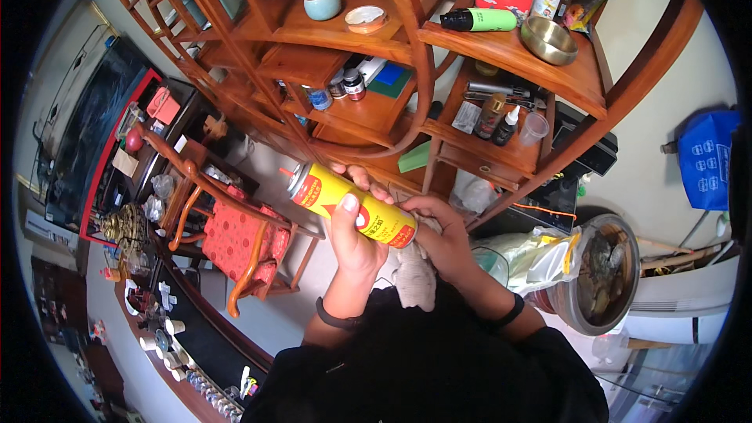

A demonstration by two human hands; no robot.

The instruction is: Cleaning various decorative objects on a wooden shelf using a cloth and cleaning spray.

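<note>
My left hand (352,229) is wrapped around a yellow and red lighter-gas refill can (376,218), thumb across its front. The can lies tilted, with its red nozzle towards the upper left and its base towards the lower right. At the base end, my right hand (440,235) holds a crumpled greyish cloth (414,276) against the can. Part of the cloth hangs down below the hands. The right fingertips are partly hidden behind the can and cloth.
Before me stands a curved wooden display shelf (352,38) with a brass bowl (549,40), a green bottle (479,19) and a light-blue cup (322,3). A wooden armchair (247,235) with red cushions stands left. At right is a large round pot (608,276) beside plastic bags (529,258).
</note>
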